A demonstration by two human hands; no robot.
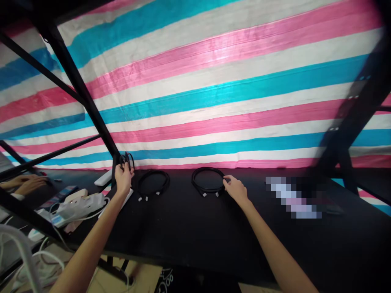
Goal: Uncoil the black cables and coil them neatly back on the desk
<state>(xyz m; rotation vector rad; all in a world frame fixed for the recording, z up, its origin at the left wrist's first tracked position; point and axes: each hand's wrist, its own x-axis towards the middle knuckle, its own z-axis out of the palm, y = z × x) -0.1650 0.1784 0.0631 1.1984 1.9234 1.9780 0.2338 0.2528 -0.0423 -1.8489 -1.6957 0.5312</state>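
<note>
Three coiled black cables are at the far side of a black table (pixel 189 228). My left hand (pixel 124 178) is closed around one coil (pixel 127 159) and holds it upright above the table. A second coiled cable (pixel 153 184) lies flat just right of that hand, its two light plugs pointing toward me. My right hand (pixel 235 189) rests on the right rim of the third coiled cable (pixel 208 181), fingers curled onto it, the coil lying flat.
A striped pink, blue and white tarp (pixel 214 81) hangs behind the table. Black frame bars (pixel 76 81) cross at the left and right. A white power strip (pixel 81 203) with cords lies at the left. Another person's hands (pixel 26 183) show at the far left.
</note>
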